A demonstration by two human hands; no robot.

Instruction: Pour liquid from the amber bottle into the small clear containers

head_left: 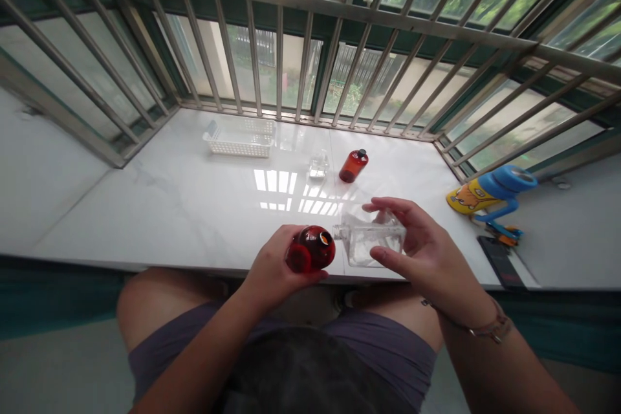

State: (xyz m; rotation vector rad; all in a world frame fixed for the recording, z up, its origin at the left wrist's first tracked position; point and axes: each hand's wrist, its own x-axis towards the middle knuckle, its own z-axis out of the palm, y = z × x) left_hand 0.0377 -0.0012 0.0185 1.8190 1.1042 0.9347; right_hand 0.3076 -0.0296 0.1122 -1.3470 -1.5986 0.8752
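Note:
My left hand (279,259) is wrapped round a reddish-brown bottle (310,250), whose uncapped mouth faces up and to the right. In my right hand (422,239) is a clear square bottle (371,244), tipped onto its side with its neck pointing left at the brown bottle. Thumb and fingers hold the clear bottle at its base end. The two bottles are very close; whether they touch I cannot tell. Both are near the front edge of the white countertop (169,207).
Further back stand a capped brown bottle (354,165), a small clear glass container (318,168) and a white perforated basket (240,139). At the right are a blue-and-yellow water bottle (485,191) and a dark phone (501,262). Metal window bars (310,65) bound the back.

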